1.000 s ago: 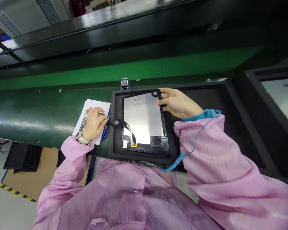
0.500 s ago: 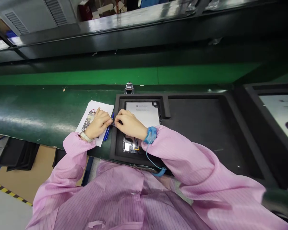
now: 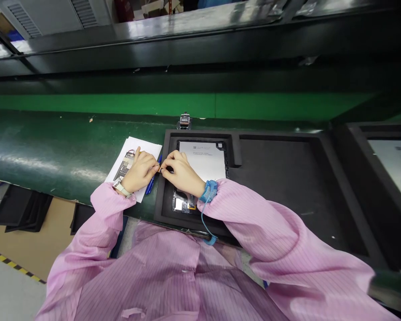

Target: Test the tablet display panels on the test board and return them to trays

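My left hand (image 3: 141, 171) is closed in a pinch above white paper sheets (image 3: 138, 143). Its fingertips meet those of my right hand (image 3: 183, 174), also pinched, over the left edge of a black foam tray (image 3: 160, 196). A small thin strip (image 3: 159, 169), orange where it shows, is held between both hands; most of it is hidden by fingers. Under my right hand, an opened tablet (image 3: 203, 162) with a large silver-grey panel lies in the tray. Beside my left hand, a dark circuit board (image 3: 123, 167) rests on the paper. A blue pen (image 3: 149, 185) lies between paper and tray.
A metal tally counter (image 3: 184, 120) stands behind the tray. The tray's wide right recess (image 3: 287, 178) extends rightward, and another foam tray (image 3: 357, 138) holds a silver panel. A blue coiled cord (image 3: 205, 223) hangs from my right wrist. Black trays (image 3: 20, 209) are low at left.
The two hands stay pinched together at nearly the same spot. The strip between them has turned slightly and now shows orange. The view has shifted a little.
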